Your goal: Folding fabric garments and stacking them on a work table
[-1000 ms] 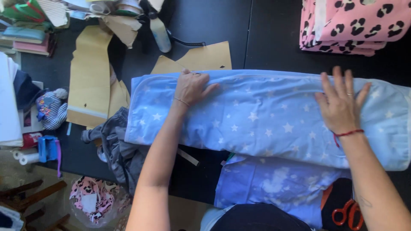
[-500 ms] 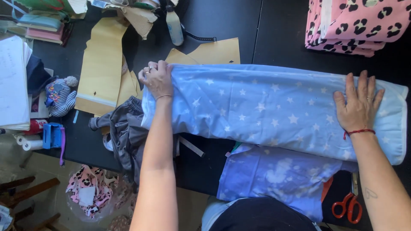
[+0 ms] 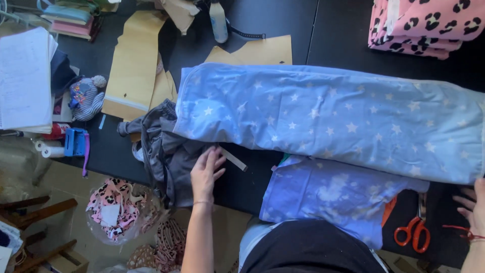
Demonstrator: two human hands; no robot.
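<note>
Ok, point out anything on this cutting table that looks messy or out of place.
The grey fabric lies crumpled in a heap at the table's near edge, partly hanging over it, under the left hand. The blue star-print fabric lies smoothed flat. The orange-handled scissors sit half tucked under fabric by the right hand.

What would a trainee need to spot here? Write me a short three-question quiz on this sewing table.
1. True or false: the left hand rests on the grey cloth.
2. Which pattern is on the blue fabric spread over the table? A) stripes B) white stars C) dots
3. Fill in: the scissors near the right hand have ____ handles.

Key:
1. True.
2. B.
3. Orange.
</note>
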